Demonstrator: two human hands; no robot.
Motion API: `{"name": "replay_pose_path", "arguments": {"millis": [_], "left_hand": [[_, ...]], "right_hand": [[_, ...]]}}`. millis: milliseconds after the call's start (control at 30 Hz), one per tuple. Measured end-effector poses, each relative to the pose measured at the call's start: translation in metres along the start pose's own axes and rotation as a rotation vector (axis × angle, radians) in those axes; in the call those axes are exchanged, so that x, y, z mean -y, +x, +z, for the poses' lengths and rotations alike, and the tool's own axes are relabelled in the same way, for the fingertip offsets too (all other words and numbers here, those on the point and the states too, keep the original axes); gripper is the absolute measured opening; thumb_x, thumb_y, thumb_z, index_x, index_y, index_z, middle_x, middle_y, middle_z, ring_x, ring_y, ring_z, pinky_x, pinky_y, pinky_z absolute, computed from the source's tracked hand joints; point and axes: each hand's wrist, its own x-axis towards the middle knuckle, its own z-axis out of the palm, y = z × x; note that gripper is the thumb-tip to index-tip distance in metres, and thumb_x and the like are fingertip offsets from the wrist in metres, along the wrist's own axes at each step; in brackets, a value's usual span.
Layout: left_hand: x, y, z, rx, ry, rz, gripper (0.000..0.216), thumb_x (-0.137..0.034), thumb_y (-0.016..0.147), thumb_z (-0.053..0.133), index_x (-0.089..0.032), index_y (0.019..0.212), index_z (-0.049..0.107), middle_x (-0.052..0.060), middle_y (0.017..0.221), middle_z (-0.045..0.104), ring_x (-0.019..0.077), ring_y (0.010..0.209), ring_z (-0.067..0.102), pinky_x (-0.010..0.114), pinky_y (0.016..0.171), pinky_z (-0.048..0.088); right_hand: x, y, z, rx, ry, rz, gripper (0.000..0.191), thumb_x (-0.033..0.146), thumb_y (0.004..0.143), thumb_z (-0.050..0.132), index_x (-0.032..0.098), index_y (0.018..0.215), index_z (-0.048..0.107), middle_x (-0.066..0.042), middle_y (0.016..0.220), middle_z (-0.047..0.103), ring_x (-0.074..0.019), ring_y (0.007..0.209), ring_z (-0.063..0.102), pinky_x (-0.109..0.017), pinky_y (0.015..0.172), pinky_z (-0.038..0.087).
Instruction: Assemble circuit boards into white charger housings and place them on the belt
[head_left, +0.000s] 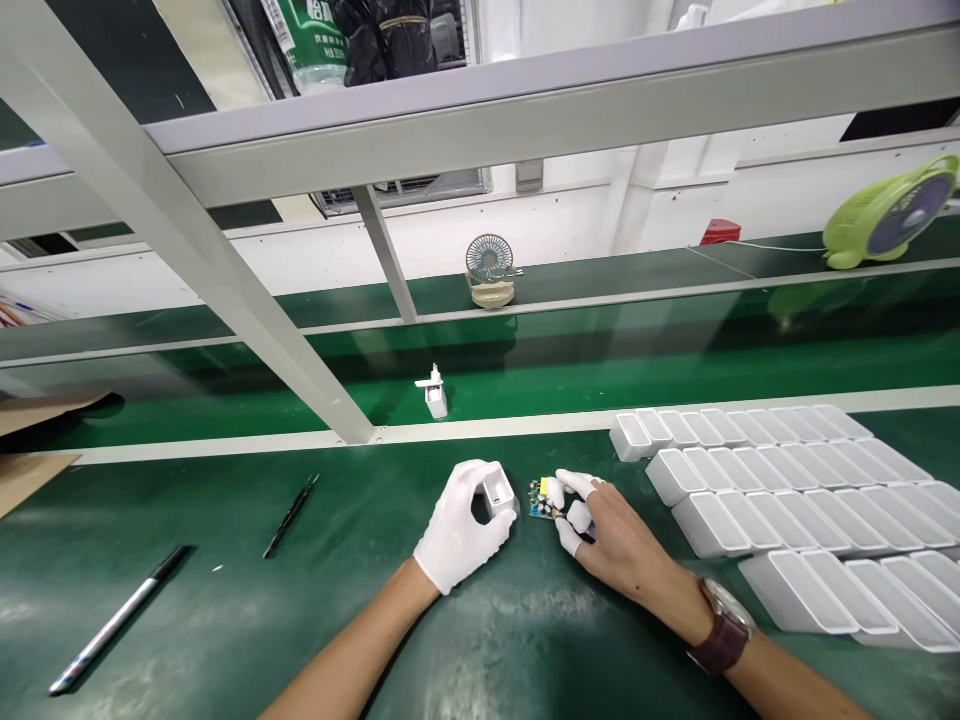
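My left hand point(463, 528), in a white glove, is closed around a small white plastic housing point(497, 492) with its open side facing up, held just above the green mat. My right hand point(607, 535), bare except for white finger cots, pinches a small green circuit board point(541, 498) with its fingertips, right beside the housing. The two hands are nearly touching at the centre of the bench.
Rows of several empty white housings point(780, 480) lie at the right. A finished white plug adapter point(435, 396) stands on the green conveyor belt point(600, 370). Tweezers point(291, 514) and a pen point(120, 618) lie at left. A grey frame post point(225, 290) crosses overhead. Small fans point(489, 268) sit behind.
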Motion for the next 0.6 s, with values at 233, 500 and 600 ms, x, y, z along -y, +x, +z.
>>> {"name": "replay_pose_path", "arguments": {"millis": [233, 500, 600], "left_hand": [[-0.017, -0.002, -0.004, -0.095, -0.051, 0.048, 0.039, -0.016, 0.066, 0.082, -0.022, 0.096, 0.059, 0.004, 0.103, 0.062, 0.0229, 0.104, 0.062, 0.038, 0.092, 0.054], [-0.029, -0.009, 0.0, -0.018, -0.102, -0.016, 0.034, -0.021, 0.062, 0.087, -0.02, 0.071, 0.054, 0.003, 0.1, 0.057, 0.0203, 0.094, 0.062, 0.033, 0.082, 0.054], [-0.028, -0.011, 0.002, 0.0, -0.104, -0.044, 0.034, -0.019, 0.061, 0.086, -0.02, 0.071, 0.054, 0.003, 0.102, 0.056, 0.0195, 0.092, 0.063, 0.033, 0.082, 0.054]], "right_hand": [[0.016, 0.001, -0.008, -0.109, -0.12, -0.232, 0.054, 0.019, 0.09, 0.062, 0.016, 0.141, 0.043, -0.016, 0.132, 0.058, -0.0316, 0.131, 0.049, -0.061, 0.113, 0.038], [0.029, 0.0, -0.009, -0.24, 0.041, -0.34, 0.048, 0.003, 0.087, 0.061, 0.017, 0.132, 0.052, -0.009, 0.104, 0.068, -0.0232, 0.097, 0.062, -0.051, 0.096, 0.053], [0.027, 0.001, -0.006, -0.284, 0.108, -0.334, 0.043, 0.0, 0.086, 0.06, 0.018, 0.126, 0.057, -0.008, 0.095, 0.068, -0.022, 0.09, 0.062, -0.048, 0.089, 0.055]]}}
